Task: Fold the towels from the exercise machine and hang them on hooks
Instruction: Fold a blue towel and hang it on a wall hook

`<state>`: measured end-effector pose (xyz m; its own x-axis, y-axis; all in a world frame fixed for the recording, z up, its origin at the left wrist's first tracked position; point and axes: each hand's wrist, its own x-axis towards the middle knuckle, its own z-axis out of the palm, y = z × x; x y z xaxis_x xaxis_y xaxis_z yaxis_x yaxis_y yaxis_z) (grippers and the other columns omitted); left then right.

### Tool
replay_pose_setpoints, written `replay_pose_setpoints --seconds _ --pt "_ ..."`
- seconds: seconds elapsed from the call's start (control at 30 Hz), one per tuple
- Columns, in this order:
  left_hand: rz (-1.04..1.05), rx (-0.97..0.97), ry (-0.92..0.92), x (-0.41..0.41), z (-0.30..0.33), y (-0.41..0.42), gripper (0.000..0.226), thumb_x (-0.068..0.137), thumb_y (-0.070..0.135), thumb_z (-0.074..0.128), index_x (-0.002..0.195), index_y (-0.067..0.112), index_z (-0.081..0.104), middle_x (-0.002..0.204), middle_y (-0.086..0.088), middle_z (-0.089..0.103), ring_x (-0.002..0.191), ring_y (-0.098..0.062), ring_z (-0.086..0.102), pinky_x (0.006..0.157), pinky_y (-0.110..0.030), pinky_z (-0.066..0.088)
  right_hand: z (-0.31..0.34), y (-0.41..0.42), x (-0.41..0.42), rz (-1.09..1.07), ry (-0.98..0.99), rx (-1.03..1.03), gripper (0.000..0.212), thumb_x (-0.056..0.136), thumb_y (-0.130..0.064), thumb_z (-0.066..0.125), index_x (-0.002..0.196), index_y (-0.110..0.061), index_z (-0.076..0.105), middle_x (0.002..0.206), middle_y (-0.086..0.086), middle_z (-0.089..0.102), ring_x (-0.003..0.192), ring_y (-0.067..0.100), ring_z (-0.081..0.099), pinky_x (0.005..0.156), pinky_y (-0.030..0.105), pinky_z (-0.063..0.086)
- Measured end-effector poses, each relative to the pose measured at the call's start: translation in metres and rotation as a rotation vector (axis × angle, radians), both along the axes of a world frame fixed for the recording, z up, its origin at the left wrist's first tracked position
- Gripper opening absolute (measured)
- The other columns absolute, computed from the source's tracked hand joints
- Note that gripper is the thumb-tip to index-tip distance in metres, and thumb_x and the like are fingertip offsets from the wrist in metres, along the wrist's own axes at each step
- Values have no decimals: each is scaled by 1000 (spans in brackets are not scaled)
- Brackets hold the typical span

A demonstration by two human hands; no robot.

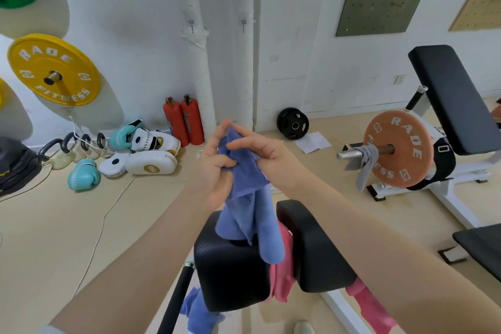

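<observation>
The person holds a blue towel [245,171] up in front of the chest with both hands, above the black pads of the exercise machine [230,274], so that its loose length hangs free and straightens under its own weight instead of bunching on the pad. The left hand [217,168] has its fingers curled closed on the cloth at 9 o'clock of the bundle; the right hand [267,160] pinches an upper edge at 3 o'clock, forefinger stretched out, probably seeking a corner to line up the fold. A pink towel [283,268] lies wedged between the two pads at 6 o'clock, a second blue cloth [199,309] hangs lower still, and a grey towel [366,163] drapes over the bar by the orange plate at 3 o'clock. Two wall hooks [191,23] wait bare at 12 o'clock, well apart from the hands.
</observation>
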<state>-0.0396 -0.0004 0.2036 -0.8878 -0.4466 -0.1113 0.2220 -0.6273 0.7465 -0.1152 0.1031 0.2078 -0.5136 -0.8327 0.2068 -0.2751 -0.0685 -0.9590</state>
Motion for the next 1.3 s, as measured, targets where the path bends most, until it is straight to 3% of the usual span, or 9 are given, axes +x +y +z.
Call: replay_pose_setpoints --seconds 0.13,0.27,0.47,0.6,0.73,0.9,1.07,1.17,1.3 --pt "23 177 0 11 -7 -5 64 88 -17 21 138 20 38 107 -16 58 90 -32 63 67 -37 58 -6 2 7 53 504 218 67 77 18 37 130 -20 54 140 -22 34 124 18 48 98 25 42" --pt "-34 142 -39 22 -17 -7 55 87 -16 26 136 6 36 107 -20 58 83 -29 69 69 -37 59 -15 2 24 -29 548 188 50 83 7 41 129 -8 53 133 2 54 115 1 47 93 -5 27" --pt "-120 -210 -400 23 -32 -14 24 94 -5 34 91 8 55 84 -8 56 77 -18 55 73 -28 47 -17 8 33 -253 533 114 38 83 -32 35 90 -12 66 78 -2 65 74 9 54 69 20 40" --pt "-16 -190 -387 27 -36 -21 15 95 6 43 89 11 56 68 0 63 73 -17 56 56 -22 52 -11 17 35 -409 568 126 35 82 -40 49 51 -29 35 49 -9 34 60 4 40 58 14 30" --pt "-91 -261 -235 35 -19 -11 17 86 14 52 74 14 64 59 1 63 61 -11 62 50 -15 50 0 15 42 -268 551 203 30 85 -34 54 57 -30 46 56 -5 45 66 8 43 67 13 33" --pt "-118 -337 -207 46 -15 -2 26 97 21 44 91 9 66 78 -4 71 70 -11 68 60 -21 55 3 7 42 -311 390 256 10 91 -22 55 85 -16 61 78 5 63 77 20 58 73 34 47" --pt "-92 -443 -240 55 -9 -6 30 98 19 41 87 13 68 81 -2 72 82 -15 65 78 -27 52 8 6 50 -284 460 241 7 83 -20 64 77 -19 62 82 -3 60 80 9 54 70 17 41" --pt "-104 -460 -260 58 -1 -10 32 97 24 42 100 4 66 102 -12 69 96 -21 64 87 -29 52 13 6 48 -266 356 259 7 80 -21 68 78 -17 63 91 -1 65 88 9 56 79 20 43" --pt "-84 -480 -322 59 4 -4 45 94 47 41 98 11 69 103 -9 72 102 -18 66 92 -32 51 15 5 48 -267 324 283 19 80 -20 66 68 -23 53 66 -12 55 65 3 50 60 11 39"
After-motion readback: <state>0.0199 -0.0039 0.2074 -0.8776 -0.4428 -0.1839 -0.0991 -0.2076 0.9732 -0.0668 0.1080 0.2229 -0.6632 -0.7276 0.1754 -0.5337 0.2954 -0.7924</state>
